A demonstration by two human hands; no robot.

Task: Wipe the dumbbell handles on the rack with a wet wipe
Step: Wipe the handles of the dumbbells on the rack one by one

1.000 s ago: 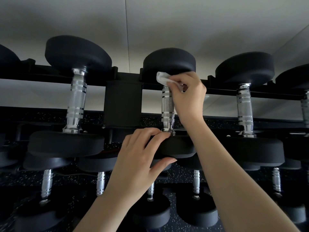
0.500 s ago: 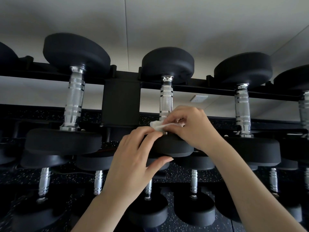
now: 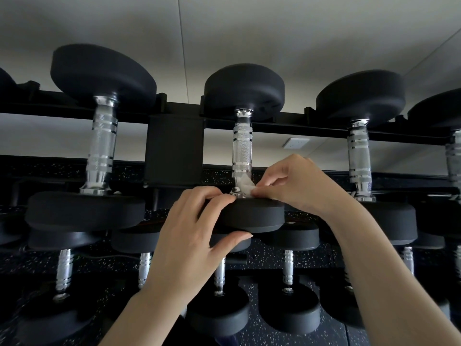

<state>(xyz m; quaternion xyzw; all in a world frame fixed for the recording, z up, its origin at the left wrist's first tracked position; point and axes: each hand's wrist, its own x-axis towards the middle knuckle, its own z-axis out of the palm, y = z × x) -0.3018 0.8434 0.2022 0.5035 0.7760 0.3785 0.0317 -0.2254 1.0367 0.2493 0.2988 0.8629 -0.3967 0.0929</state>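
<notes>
The right hand (image 3: 296, 182) pinches the wet wipe (image 3: 245, 186) against the middle handle's (image 3: 242, 151) base while the left hand (image 3: 197, 228) grips the near weight head (image 3: 252, 216); the next handle (image 3: 359, 161) likely follows.

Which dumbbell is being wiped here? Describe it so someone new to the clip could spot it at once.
On the top row of the black rack, find the middle dumbbell, right of the thick upright post. The left hand grips its near weight head; the right hand presses a white wet wipe to the handle's base. Its neighbours are untouched.
</notes>
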